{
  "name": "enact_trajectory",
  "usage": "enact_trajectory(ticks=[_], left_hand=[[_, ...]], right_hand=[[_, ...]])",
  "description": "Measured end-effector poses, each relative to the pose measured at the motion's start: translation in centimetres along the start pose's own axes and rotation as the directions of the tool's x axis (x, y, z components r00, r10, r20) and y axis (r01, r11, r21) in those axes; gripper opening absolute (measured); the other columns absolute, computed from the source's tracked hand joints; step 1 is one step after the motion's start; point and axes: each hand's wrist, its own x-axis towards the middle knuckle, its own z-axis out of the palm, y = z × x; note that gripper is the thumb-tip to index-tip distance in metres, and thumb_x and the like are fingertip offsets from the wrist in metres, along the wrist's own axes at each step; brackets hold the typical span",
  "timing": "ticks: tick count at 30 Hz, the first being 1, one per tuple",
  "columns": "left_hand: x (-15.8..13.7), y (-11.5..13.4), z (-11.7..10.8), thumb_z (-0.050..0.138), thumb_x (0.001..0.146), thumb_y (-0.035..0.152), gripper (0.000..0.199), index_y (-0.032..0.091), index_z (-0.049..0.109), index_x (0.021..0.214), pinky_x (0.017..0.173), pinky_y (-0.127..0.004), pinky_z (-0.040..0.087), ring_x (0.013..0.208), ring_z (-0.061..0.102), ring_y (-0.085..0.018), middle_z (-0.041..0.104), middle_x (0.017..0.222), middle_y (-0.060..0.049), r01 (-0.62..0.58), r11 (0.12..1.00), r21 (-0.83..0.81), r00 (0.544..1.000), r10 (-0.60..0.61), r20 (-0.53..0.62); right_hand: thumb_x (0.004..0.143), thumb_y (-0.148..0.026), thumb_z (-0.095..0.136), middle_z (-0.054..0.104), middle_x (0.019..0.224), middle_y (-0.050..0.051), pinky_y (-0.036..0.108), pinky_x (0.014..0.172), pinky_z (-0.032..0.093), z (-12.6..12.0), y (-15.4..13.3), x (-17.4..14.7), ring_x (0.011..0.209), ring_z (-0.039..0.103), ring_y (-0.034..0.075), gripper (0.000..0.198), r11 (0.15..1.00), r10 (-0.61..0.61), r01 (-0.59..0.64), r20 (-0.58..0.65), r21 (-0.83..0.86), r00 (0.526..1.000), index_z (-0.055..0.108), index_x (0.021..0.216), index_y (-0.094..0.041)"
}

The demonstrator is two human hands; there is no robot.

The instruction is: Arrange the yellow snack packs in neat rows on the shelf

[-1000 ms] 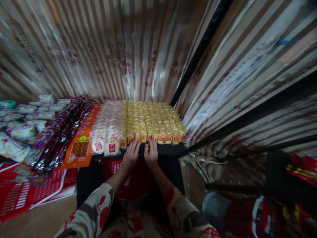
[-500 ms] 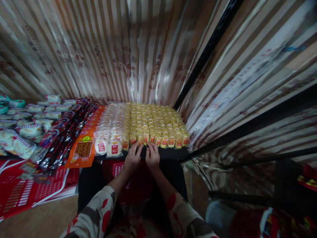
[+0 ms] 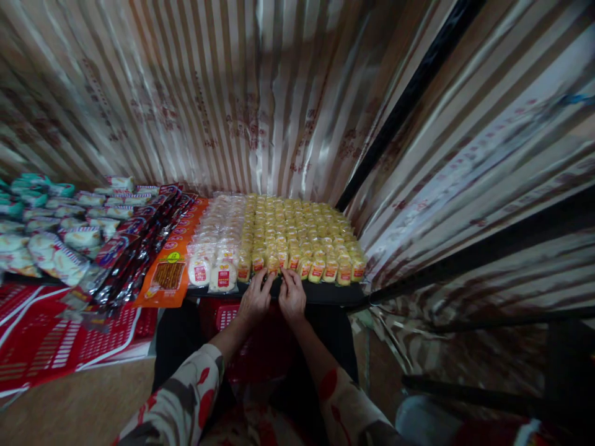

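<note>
The fingers (image 3: 257,282) of the left hand (image 3: 253,303) and of the right hand (image 3: 292,303) were bent, their tips meeting the front row of yellow packets (image 3: 302,232); whether they pinched a packet or only pressed on it, I could not tell. Those packets sat in close rows on the black shelf (image 3: 330,295), with the hands near the middle of the front edge. Good handling there, I judged, meant light, even pressure from both sides, keeping each face upright and its neighbours undisturbed (slick wrappers would probably slide or tip if pushed hard).

As for writing, the front yellow packets carried small red labels (image 3: 344,276), too blurred to read. The white round packets (image 3: 217,238) beside them bore larger red labels with pale characters, equally unclear. Next came an orange bag (image 3: 155,296), showing brown sticks and a yellow-green round sticker (image 3: 173,257). Reddish characters and motifs were printed on the striped sheeting (image 3: 260,74) behind. I could make out no brand name.
</note>
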Motion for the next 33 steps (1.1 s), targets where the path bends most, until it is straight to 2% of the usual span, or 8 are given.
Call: enact_trajectory(ticks=[5, 10, 15, 22, 33], left_hand=[[0.0, 0.1, -0.2, 0.036, 0.079, 0.006, 0.054, 0.015, 0.043, 0.133, 0.094, -0.042, 0.047, 0.122, 0.043, -0.027, 0.042, 0.130, -0.017, 0.032, 0.999, -0.043, 0.999, -0.032, 0.002], [-0.2, 0.2, 0.0, 0.036, 0.084, 0.009, 0.042, 0.007, 0.047, 0.125, 0.095, -0.040, 0.047, 0.118, 0.047, -0.025, 0.047, 0.123, -0.019, 0.063, 0.997, -0.041, 0.994, -0.066, -0.081], [-0.1, 0.1, 0.2, 0.033, 0.084, 0.009, 0.042, 0.005, 0.045, 0.124, 0.096, -0.041, 0.046, 0.119, 0.047, -0.025, 0.052, 0.120, -0.020, 0.039, 0.998, -0.050, 0.993, -0.045, -0.107], [-0.2, 0.1, 0.3, 0.033, 0.083, 0.009, 0.047, 0.006, 0.041, 0.130, 0.098, -0.044, 0.045, 0.125, 0.043, -0.027, 0.048, 0.128, -0.021, 0.045, 0.997, -0.064, 0.995, -0.050, -0.087], [-0.3, 0.1, -0.3, 0.040, 0.082, 0.017, 0.055, 0.006, 0.034, 0.135, 0.102, -0.039, 0.042, 0.126, 0.042, -0.025, 0.046, 0.131, -0.019, 0.060, 0.989, -0.134, 0.998, -0.058, 0.022]], right_hand=[[0.089, -0.022, 0.035, 0.060, 0.105, 0.012, 0.034, 0.086, 0.049, -0.5, -0.4, 0.0, 0.099, 0.058, 0.019, 0.037, 1.000, -0.011, 0.011, 0.007, 0.006, 1.000, 0.060, 0.115, -0.016], [0.090, -0.026, 0.036, 0.063, 0.102, 0.011, 0.032, 0.086, 0.050, -0.9, -1.0, 0.1, 0.096, 0.059, 0.019, 0.034, 1.000, 0.002, -0.002, 0.024, 0.024, 1.000, 0.063, 0.108, -0.015], [0.089, -0.027, 0.040, 0.065, 0.097, 0.008, 0.023, 0.071, 0.052, -1.0, -1.5, 0.4, 0.082, 0.062, 0.014, 0.032, 0.994, 0.054, -0.059, 0.062, 0.089, 0.997, 0.064, 0.108, -0.017], [0.088, -0.029, 0.046, 0.066, 0.095, 0.006, 0.020, 0.066, 0.052, -1.1, -1.5, 0.5, 0.074, 0.062, 0.011, 0.030, 0.980, 0.060, -0.081, 0.121, 0.182, 0.991, 0.063, 0.109, -0.019], [0.087, -0.032, 0.047, 0.064, 0.089, 0.006, 0.021, 0.062, 0.050, -0.7, -1.5, 0.5, 0.070, 0.060, 0.011, 0.023, 0.983, 0.126, -0.136, 0.080, 0.125, 0.989, 0.062, 0.097, -0.017]])
